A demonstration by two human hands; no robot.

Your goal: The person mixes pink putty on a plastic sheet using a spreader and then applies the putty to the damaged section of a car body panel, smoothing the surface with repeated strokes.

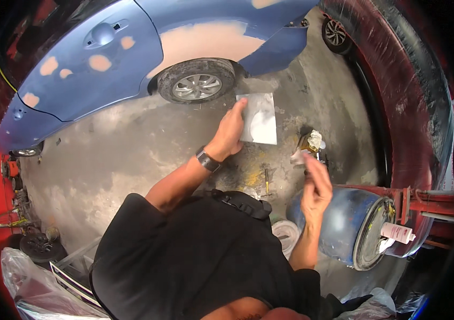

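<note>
My left hand grips the left edge of a flat rectangular board, thumb on top. A white patch spreads over the board's pale grey face. On that wrist is a dark watch. My right hand is raised to the right of the board, apart from it, its fingers bent together and smeared by motion. A small pale piece shows at its fingertips, too blurred to name. Ahead stands a blue car with peach-coloured filler patches on its door and rear panel.
A blue drum is at my right, with a white bottle on its end. Crumpled white material lies beyond my right hand. A yellow-handled tool is on the floor. A dark red car under plastic film bounds the right side.
</note>
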